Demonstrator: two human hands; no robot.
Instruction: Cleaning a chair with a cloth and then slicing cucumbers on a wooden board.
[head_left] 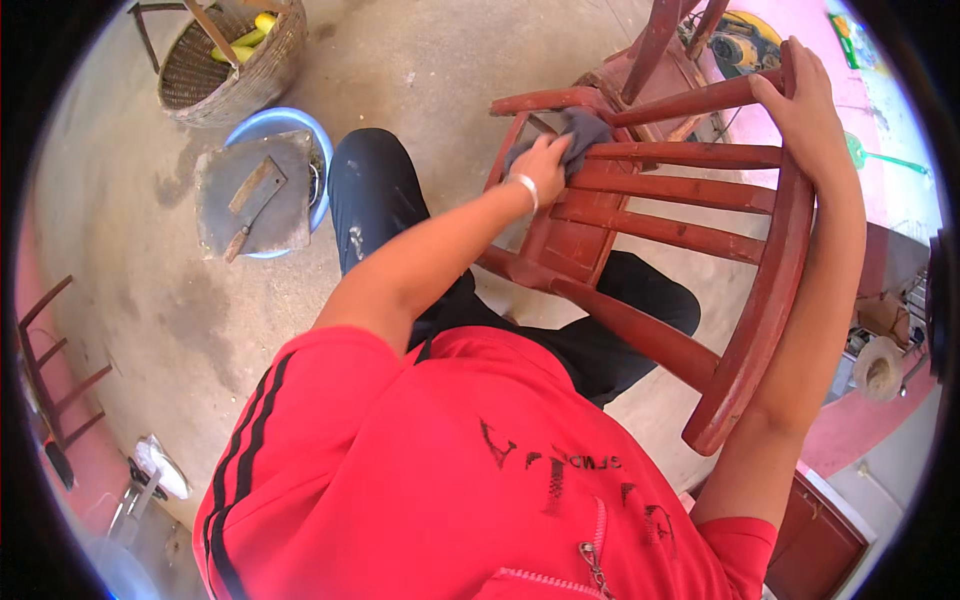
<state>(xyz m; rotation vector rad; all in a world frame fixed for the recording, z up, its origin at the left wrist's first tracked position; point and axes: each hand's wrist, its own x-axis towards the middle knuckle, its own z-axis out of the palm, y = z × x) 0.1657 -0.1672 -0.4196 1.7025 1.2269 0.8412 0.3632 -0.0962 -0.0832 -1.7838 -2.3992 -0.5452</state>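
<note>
A reddish-brown wooden chair (665, 235) is tilted in front of me, its slatted back toward my right side and its seat (565, 245) between my legs. My left hand (545, 170), with a white band at its wrist, is closed on a dark grey cloth (585, 135). It presses the cloth to the chair near the inner ends of the slats, and the fingers are slightly blurred. At the far end of the chair's top rail (760, 310), my right hand (808, 110) is wrapped round the wood, and that forearm runs along the rail's outer side.
On the left, a cleaver (258, 200) lies on a square board (215, 205) over a blue basin (322, 140). Beyond stands a wicker basket (205, 90) holding yellow-green vegetables. Another wooden chair (655, 75) is just behind mine. A green fly swatter (857, 150) lies at the right.
</note>
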